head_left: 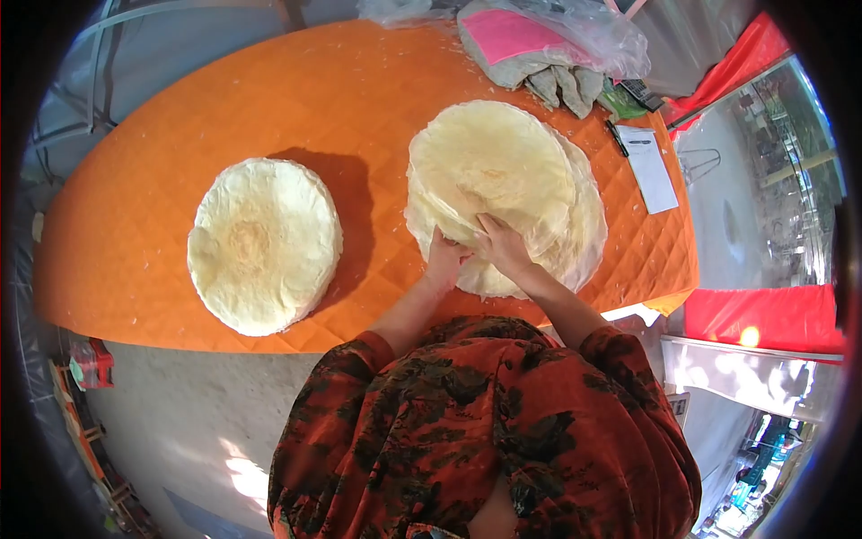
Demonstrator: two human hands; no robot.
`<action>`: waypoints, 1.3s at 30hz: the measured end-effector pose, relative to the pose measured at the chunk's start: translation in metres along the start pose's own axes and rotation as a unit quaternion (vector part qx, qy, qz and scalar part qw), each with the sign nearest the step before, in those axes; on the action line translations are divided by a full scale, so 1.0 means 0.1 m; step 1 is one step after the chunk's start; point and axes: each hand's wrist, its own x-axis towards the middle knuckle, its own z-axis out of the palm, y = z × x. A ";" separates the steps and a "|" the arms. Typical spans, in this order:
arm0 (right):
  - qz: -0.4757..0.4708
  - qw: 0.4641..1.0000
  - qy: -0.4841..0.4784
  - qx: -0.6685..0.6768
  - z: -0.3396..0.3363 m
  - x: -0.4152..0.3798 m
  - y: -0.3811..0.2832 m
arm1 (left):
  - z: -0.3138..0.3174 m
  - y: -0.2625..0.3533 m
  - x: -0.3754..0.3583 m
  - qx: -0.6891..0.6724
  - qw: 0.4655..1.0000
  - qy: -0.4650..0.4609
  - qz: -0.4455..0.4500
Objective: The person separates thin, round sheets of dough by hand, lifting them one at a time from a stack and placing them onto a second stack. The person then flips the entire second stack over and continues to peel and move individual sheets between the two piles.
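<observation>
A loose pile of large, thin, pale round flatbreads (489,148) lies on the orange cloth in front of me, the lower sheets spreading out to the right. My left hand (446,258) is at the near edge of the pile, its fingers closed on the rim of a flatbread. Close beside it, my right hand (505,249) grips the same near edge, with fingertips on the upper sheet and the thumb side partly hidden. To the left stands a neater, taller stack of flatbreads (265,256) with a browned patch in its middle.
An orange quilted cloth (377,76) covers the table, with pale crumbs on it. At the back right are a pink-and-grey cloth bundle (530,45) under clear plastic, a notepad (651,175) and a black pen (617,138). A glass-like panel (763,189) stands at right.
</observation>
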 end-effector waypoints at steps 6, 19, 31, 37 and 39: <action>-0.003 1.000 0.000 -0.005 -0.01 -0.01 0.00 | 0.04 0.01 0.03 0.046 0.997 0.052 -0.032; 0.175 0.976 -0.070 -0.112 0.00 0.60 0.36 | -0.05 -0.05 0.13 0.052 0.992 0.088 -0.068; 0.056 0.956 0.070 -0.278 -1.45 0.72 -0.19 | -0.01 0.03 0.10 0.012 0.992 0.088 -0.093; 0.016 0.985 0.002 -0.174 0.03 0.15 0.09 | -0.05 -0.02 0.12 0.052 0.994 0.051 -0.077; 0.010 0.987 0.035 -0.154 -0.01 0.17 0.04 | -0.04 0.01 0.11 0.062 0.993 0.059 -0.079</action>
